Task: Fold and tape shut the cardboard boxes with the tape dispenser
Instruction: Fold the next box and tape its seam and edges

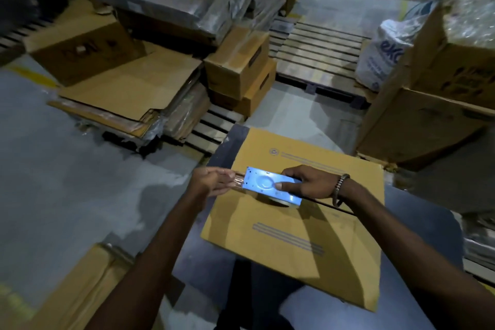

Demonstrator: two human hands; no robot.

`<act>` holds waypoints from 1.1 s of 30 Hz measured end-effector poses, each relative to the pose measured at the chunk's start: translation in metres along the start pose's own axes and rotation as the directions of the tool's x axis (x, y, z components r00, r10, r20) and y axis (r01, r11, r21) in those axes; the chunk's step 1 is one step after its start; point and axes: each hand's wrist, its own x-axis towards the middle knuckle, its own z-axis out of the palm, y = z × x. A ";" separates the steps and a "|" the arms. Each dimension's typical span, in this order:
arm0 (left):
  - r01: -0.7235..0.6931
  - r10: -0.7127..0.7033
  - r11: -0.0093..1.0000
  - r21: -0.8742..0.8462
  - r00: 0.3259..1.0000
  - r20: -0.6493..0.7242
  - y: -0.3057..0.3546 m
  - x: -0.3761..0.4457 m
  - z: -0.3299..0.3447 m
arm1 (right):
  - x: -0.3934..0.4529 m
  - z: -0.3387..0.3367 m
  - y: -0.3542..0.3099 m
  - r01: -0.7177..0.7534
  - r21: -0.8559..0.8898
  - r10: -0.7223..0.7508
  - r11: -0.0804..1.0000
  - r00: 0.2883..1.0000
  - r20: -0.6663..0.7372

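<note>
Now, right hand (308, 182) wrapped over the dispenser (270, 186), thumb flat on its blue side plate, fingers curled round the far edge. Left hand (214, 181) out at 9 o'clock of it, fingers nearly straight, pinching the tape (238, 182) end drawn from the nose. Dispenser resting on the box (308, 236), right over the seam where the two flaps meet, near the box's 9 o'clock edge.

Risks from here, as a guess: tape end slipping from that light pinch and curling back on itself; strip landing off the seam if the dispenser drifts toward 12 or 6; flaps parting under too little downward pressure, leaving a gap.

Further out: printed stripes and a small round mark on the flaps, wording too blurred to read. White sack (385, 45) at 2 o'clock showing blue letters, seemingly "ek". Cardboard (88, 53) at 10 o'clock with dark print, unreadable.
</note>
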 end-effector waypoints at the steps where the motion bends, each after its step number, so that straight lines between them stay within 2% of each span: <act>1: 0.000 0.001 1.000 0.003 1.000 -0.020 0.000 0.001 -0.002 | 0.004 0.001 0.001 -0.011 0.007 0.011 1.000 1.000 0.002; 7: -0.013 0.018 0.999 0.046 0.994 -0.107 0.006 0.025 -0.006 | 0.036 0.005 -0.015 -0.132 0.005 0.132 0.991 0.984 -0.118; 15: -0.097 0.116 0.986 0.134 0.983 -0.140 -0.016 0.057 -0.010 | 0.063 0.009 -0.041 -0.274 -0.093 0.257 0.957 0.953 -0.161; 22: -0.040 0.058 0.993 0.112 0.985 -0.165 -0.045 0.080 -0.004 | 0.082 0.016 -0.046 -0.342 -0.125 0.318 0.931 0.931 -0.178; 24: -0.044 0.082 0.982 0.182 0.975 -0.204 -0.056 0.084 -0.001 | 0.085 0.018 -0.046 -0.361 -0.115 0.335 0.925 0.921 -0.198; 25: -0.017 0.061 0.977 0.213 0.977 -0.203 -0.061 0.087 0.000 | 0.086 0.019 -0.046 -0.366 -0.107 0.339 0.924 0.917 -0.208; 27: 0.032 -0.003 0.987 0.158 0.983 -0.185 -0.071 0.088 0.000 | 0.089 0.023 -0.044 -0.374 -0.101 0.346 0.922 0.912 -0.219; 30: 0.096 -0.064 0.988 0.124 0.969 -0.239 -0.089 0.095 -0.001 | 0.094 0.025 -0.046 -0.385 -0.129 0.353 0.914 0.910 -0.218; 32: 0.073 -0.020 0.984 0.165 0.953 -0.303 -0.090 0.091 -0.002 | 0.096 0.024 -0.049 -0.388 -0.151 0.354 0.909 0.911 -0.210; 33: 0.016 0.048 0.983 0.184 0.940 -0.338 -0.088 0.088 -0.002 | 0.097 0.023 -0.049 -0.389 -0.158 0.355 0.908 0.912 -0.207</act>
